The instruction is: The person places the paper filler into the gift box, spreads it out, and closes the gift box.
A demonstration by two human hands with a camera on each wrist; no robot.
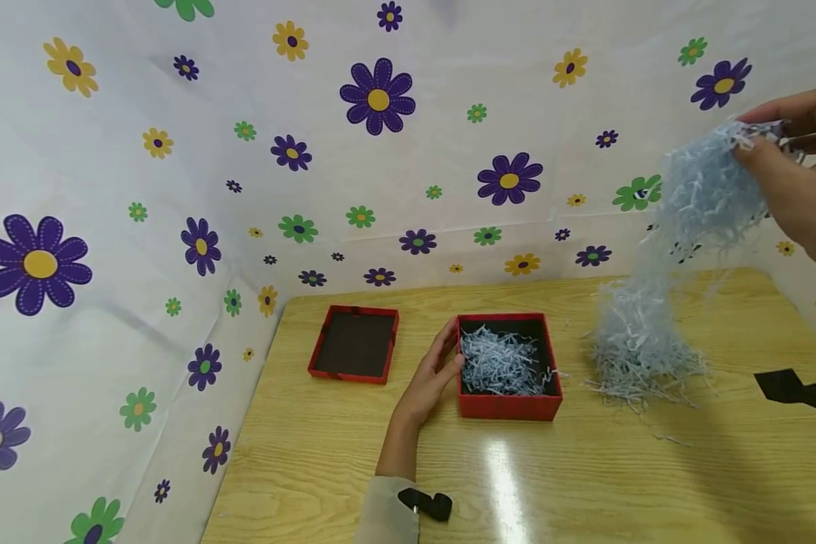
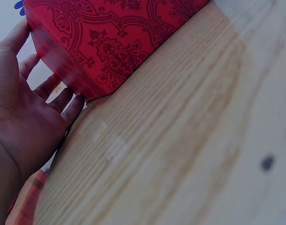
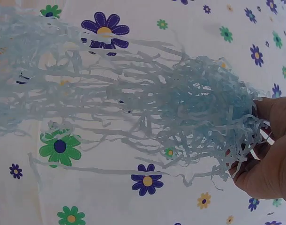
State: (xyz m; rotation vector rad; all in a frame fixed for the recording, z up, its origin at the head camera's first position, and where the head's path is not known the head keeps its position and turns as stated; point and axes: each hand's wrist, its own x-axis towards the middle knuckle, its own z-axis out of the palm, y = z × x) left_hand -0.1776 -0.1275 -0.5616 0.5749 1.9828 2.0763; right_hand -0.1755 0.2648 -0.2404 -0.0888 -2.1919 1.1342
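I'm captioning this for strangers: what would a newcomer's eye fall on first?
Probably the pale blue shreds the right hand holds up at the right, trailing toward a heap on the table. Next, the open red box near the table's middle, part-filled with similar shreds, the left hand at its left side.

Pale-blue paper shreds [image 1: 710,185] hang stretched beside 1 upright, part-filled red box [image 1: 510,408].
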